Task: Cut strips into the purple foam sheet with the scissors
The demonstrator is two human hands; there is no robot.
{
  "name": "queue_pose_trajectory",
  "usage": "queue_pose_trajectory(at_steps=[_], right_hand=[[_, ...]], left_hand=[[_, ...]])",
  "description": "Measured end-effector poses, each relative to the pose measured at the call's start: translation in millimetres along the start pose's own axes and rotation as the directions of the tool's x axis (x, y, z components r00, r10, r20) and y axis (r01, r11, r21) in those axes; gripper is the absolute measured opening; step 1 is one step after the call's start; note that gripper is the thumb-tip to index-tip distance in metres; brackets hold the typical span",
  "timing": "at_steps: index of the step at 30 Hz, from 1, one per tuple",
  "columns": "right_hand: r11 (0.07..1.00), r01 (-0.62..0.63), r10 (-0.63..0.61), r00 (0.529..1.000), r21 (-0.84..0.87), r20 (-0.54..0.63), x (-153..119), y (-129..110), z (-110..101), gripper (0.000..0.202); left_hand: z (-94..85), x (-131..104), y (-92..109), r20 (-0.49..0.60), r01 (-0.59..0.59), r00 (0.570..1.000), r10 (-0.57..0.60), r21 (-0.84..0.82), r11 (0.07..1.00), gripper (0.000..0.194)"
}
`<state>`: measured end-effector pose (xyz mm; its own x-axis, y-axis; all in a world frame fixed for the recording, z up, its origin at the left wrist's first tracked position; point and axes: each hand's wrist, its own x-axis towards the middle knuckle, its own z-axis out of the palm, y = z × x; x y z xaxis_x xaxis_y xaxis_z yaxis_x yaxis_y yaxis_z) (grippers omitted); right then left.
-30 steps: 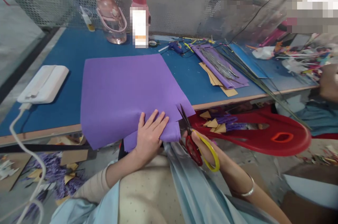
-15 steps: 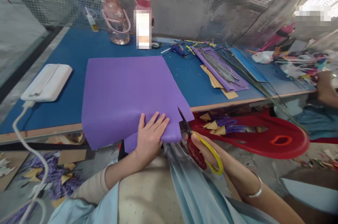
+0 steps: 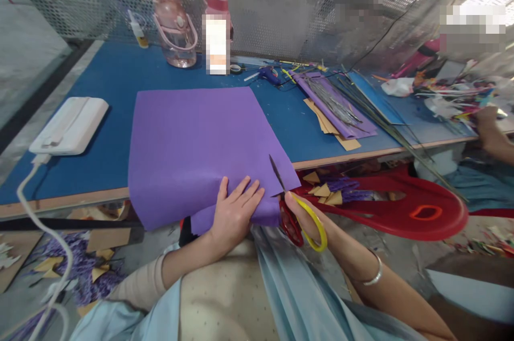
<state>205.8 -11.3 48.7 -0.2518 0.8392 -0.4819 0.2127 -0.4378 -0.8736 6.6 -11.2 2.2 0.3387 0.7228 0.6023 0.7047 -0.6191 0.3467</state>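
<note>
A large purple sheet point(image 3: 196, 137) lies over the near edge of the blue table, its front part curving down toward my lap. My left hand point(image 3: 236, 212) rests flat on its near part with the fingers spread. In my right hand point(image 3: 303, 212) is a pair of scissors point(image 3: 314, 231) with one yellow and one red handle loop. Their dark blades are parted at the sheet's right side, one above the purple sheet and the other partly beneath it. A cut runs in from the right edge, just beyond my left fingertips.
A white power bank point(image 3: 70, 126) with a cable sits on the table point(image 3: 100, 70) at left. Bottles point(image 3: 176, 30) and a blue glue gun point(image 3: 269, 74) stand or lie farther back. A red stool point(image 3: 385, 218) holds purple pieces. Another person's arm point(image 3: 493, 135) shows at far right.
My right hand has pushed the scissors slightly left and forward, and the blades have spread around the sheet. The sheet and my left hand have shifted a little to the right.
</note>
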Motion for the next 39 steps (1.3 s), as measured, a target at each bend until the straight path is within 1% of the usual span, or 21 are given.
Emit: queue_pose_trajectory(at_steps=[3,8,11,14,16,18,20,23,25,27,29,31,33,35,37,39], right_hand=[[1.000,-0.029,0.029,0.999,-0.001,-0.028,2.5,-0.5,2.0,0.058],[0.999,0.011,-0.009,0.999,0.040,-0.051,7.6,3.9,1.7,0.056],[1.000,0.028,-0.029,0.996,-0.011,-0.086,8.2,4.2,2.1,0.055],[0.997,0.038,-0.048,0.987,-0.070,-0.151,8.6,4.0,3.6,0.054],[0.995,0.066,-0.079,0.980,-0.076,-0.180,9.8,5.2,4.7,0.054],[0.995,0.082,-0.091,0.979,-0.053,-0.183,11.0,6.8,5.4,0.053],[0.998,0.061,-0.059,0.987,0.008,-0.148,11.0,7.5,5.2,0.055],[0.993,-0.014,0.015,1.000,0.114,-0.011,7.5,7.2,3.3,0.058],[0.986,-0.026,0.015,0.998,0.167,0.066,4.5,7.9,1.9,0.054],[0.979,-0.036,0.017,0.995,0.200,0.096,2.6,10.9,1.5,0.052],[0.975,-0.047,0.026,0.995,0.219,0.099,1.9,16.3,1.4,0.054],[0.981,-0.033,0.014,0.995,0.190,0.099,-0.5,22.7,-1.0,0.049],[0.997,0.012,-0.020,0.995,0.078,0.098,-8.1,27.6,-8.3,0.043],[0.995,0.048,-0.040,0.996,-0.087,0.086,-22.9,29.2,-21.3,0.040],[0.977,0.057,-0.047,0.998,-0.203,0.052,-42.8,28.0,-37.0,0.038],[0.972,0.069,-0.064,0.998,-0.225,0.030,-62.4,26.0,-49.9,0.038]], left_hand=[[1.0,-0.4,0.1,0.004,0.011,1.000,-0.011,-0.007,1.000,0.046],[-0.1,0.2,0.6,-0.003,0.016,1.000,-0.016,-0.003,1.000,0.045],[-1.9,1.1,0.9,0.016,0.020,1.000,-0.020,-0.001,1.000,0.046],[-2.0,1.7,1.0,0.016,0.018,1.000,-0.018,0.003,1.000,0.044],[-1.0,1.6,1.0,0.002,0.015,1.000,-0.015,0.000,1.000,0.042],[-0.2,1.2,1.2,-0.001,0.014,1.000,-0.014,-0.009,1.000,0.042],[-0.6,0.8,1.2,0.006,0.014,1.000,-0.014,-0.021,1.000,0.044],[-3.3,1.0,0.7,0.026,0.013,1.000,-0.012,-0.032,0.999,0.049],[-5.1,2.1,-0.4,0.024,0.009,1.000,-0.009,-0.031,0.999,0.052],[-5.8,3.9,-2.4,0.013,0.022,1.000,-0.022,-0.036,0.999,0.055],[-6.0,6.1,-5.0,0.005,0.058,0.998,-0.058,-0.058,0.997,0.058],[-6.6,8.4,-7.7,0.009,0.106,0.994,-0.106,-0.092,0.990,0.060],[-8.3,10.3,-10.1,0.018,0.151,0.989,-0.150,-0.127,0.980,0.063],[-10.6,11.8,-12.1,0.029,0.179,0.984,-0.176,-0.155,0.972,0.066],[-12.4,12.6,-13.4,0.034,0.185,0.983,-0.182,-0.169,0.968,0.066],[-12.9,12.9,-14.1,0.033,0.181,0.983,-0.178,-0.167,0.969,0.066]])
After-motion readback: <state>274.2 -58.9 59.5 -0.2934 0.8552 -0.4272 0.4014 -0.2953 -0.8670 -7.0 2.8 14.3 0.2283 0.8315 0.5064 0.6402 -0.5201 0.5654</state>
